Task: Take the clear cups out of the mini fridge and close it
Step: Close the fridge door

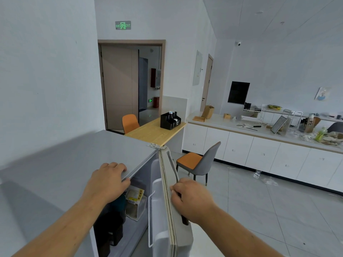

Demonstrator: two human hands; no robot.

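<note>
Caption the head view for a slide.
Left hand braces the fridge top; right hand grips the open door.

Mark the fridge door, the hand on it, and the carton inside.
fridge door (pixel 167 191): head view, on its seal edge.
right hand (pixel 193 197): head view, back of hand, gripping the door.
carton (pixel 134 196): head view, yellow label.

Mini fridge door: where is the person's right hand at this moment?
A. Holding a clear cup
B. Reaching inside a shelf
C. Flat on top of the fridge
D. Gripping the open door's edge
D: the right hand wraps around the outer edge of the open door, while the left hand rests on the mini fridge top's front edge.
</note>
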